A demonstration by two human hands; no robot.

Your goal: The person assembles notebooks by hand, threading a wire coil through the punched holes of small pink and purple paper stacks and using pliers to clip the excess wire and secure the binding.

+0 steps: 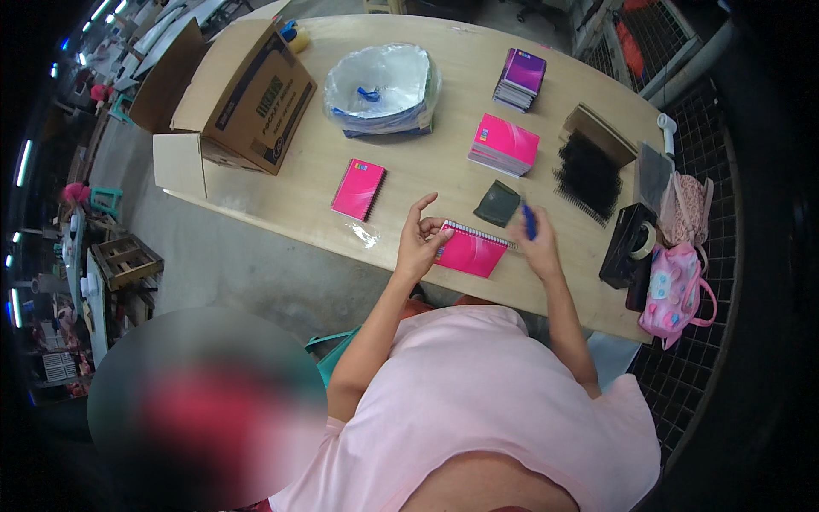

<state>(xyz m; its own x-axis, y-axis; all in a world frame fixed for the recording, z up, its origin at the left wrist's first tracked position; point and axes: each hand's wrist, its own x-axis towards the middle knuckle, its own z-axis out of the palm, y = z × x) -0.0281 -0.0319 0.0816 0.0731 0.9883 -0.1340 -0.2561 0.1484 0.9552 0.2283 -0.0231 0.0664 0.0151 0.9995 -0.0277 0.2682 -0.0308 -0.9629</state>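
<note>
A pink spiral-bound notebook (471, 250) lies on the wooden table (444, 162) in front of me. My left hand (421, 239) rests at its left edge with the fingers spread, thumb and fingertips touching the cover. My right hand (536, 241) hovers just right of the notebook and grips a small blue tool (529, 221) upright. A dark grey sheet (497, 203) lies just beyond the notebook.
Another pink notebook (359, 189) lies to the left, with two stacks (504, 143) (520, 78) farther back. An open cardboard box (239, 94), a plastic-lined bin (381, 88), black spiral bindings (589, 175), a tape dispenser (630, 243) and a pink bag (674, 290) stand around.
</note>
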